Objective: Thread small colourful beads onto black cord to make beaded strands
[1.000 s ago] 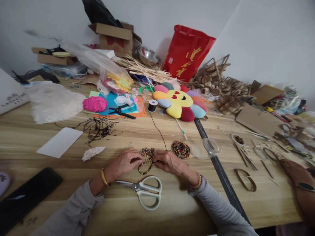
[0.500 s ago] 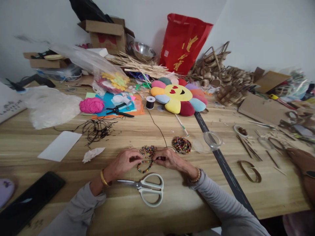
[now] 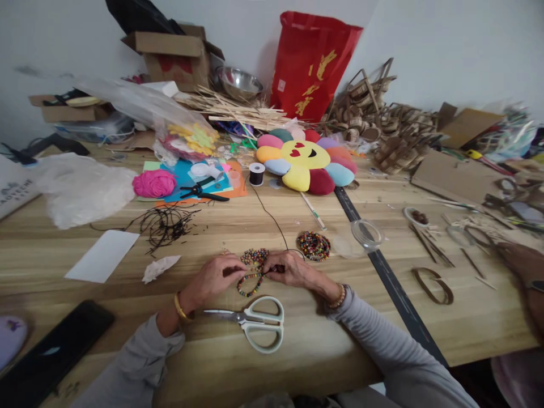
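Observation:
Between my hands a loop of small multicoloured beads (image 3: 250,285) lies on the wooden table. My right hand (image 3: 288,268) is closed in a pinch at the loop's upper right, on the black cord (image 3: 278,228) that leads back to a spool (image 3: 256,174). At the upper left of the loop, the thumb and fingers of my left hand (image 3: 220,273) are pressed together; what they hold, if anything, is too small to make out. Just beyond lies a cluster of loose beads (image 3: 254,258). A coil of strung beads (image 3: 313,246) rests right of my right hand.
Pale-handled scissors (image 3: 264,324) lie close to me, blades pointing left. Tangled black cord (image 3: 168,224), a white card (image 3: 102,256) and a phone (image 3: 57,345) are on the left. A flower cushion (image 3: 306,158) sits farther back. Another person's hand (image 3: 521,262) is at the right edge.
The camera view has shifted slightly. Both hands stay at the bead loop in nearly the same pose, and no object has visibly been moved.

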Tool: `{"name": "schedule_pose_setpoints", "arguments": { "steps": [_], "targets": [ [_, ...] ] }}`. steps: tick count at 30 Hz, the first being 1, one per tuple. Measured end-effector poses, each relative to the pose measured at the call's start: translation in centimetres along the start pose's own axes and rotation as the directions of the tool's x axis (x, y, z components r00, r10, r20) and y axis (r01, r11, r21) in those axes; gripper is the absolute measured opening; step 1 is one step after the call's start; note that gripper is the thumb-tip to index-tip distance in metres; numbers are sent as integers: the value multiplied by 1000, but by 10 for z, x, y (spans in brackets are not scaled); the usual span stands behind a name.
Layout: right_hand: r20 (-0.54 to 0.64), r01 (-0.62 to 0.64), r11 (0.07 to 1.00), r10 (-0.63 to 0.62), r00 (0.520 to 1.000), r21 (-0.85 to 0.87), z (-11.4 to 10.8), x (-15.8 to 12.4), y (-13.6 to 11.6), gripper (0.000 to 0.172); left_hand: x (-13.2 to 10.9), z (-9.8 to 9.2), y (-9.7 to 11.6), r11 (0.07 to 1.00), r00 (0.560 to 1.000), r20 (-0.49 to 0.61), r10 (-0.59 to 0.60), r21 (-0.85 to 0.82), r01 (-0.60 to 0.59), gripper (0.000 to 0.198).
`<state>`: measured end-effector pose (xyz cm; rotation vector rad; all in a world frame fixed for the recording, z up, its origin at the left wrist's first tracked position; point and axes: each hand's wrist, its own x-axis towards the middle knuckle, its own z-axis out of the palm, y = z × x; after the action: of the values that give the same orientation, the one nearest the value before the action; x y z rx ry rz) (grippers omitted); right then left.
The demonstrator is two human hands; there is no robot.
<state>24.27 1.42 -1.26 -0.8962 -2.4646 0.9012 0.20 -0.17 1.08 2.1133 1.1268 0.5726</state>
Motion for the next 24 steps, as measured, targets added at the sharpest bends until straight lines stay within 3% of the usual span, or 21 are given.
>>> {"name": "schedule_pose_setpoints", "arguments": {
  "steps": [4, 12, 24],
  "targets": [
    [-3, -26, 999, 26, 1000, -19, -2, 0, -1, 11, 6, -3, 1, 999, 999, -31, 30, -10, -30, 11],
    [22, 0, 1000, 0, 1000, 27, -7, -2, -1, 13, 16, 1, 4, 999, 999, 20, 31, -11, -31, 13],
    [35, 59, 995, -61, 997, 77, -13, -1, -2, 11, 6, 7, -8, 977, 975, 103, 199, 54, -205, 25]
  ]
}}
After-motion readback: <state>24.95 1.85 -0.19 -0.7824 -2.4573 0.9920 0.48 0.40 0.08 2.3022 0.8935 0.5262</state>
